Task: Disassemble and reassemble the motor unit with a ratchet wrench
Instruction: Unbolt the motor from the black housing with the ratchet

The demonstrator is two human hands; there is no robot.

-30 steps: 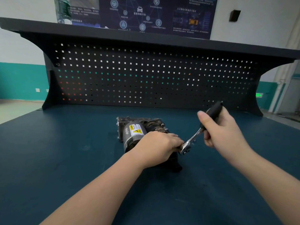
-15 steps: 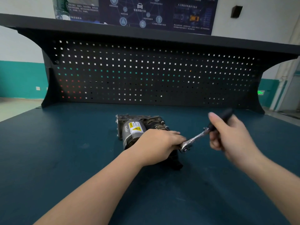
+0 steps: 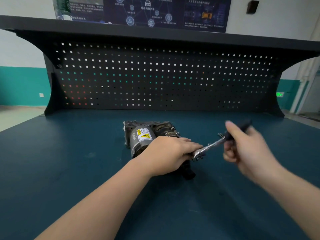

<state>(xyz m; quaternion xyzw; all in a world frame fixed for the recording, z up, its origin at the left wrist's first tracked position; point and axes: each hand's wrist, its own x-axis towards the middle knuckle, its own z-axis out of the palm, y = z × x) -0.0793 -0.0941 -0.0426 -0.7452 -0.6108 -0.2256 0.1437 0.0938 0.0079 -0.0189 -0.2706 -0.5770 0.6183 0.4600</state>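
Plainly, the motor unit carries a white and yellow warning label with a black lightning triangle; its small print is too fine to read. Above the shelf hangs a dark poster with white icons, a car symbol and lines of Chinese characters, blurred beyond reading. A plastic bottle with a green label stands on the shelf at the left.

Behind the desk rises a black pegboard, with light showing through its square holes. A small green lit sign glows on the wall to the right.

The motor unit lies near the middle of the dark blue desk, its grey cylinder's long axis running from the far left toward the near right. The left hand lies over its near end, fingers curled down onto it, hiding that part. The ratchet wrench has its chrome head just at the left fingertips, and its shaft slants up and away to the right. The right hand, blurred, is wrapped round the black handle.
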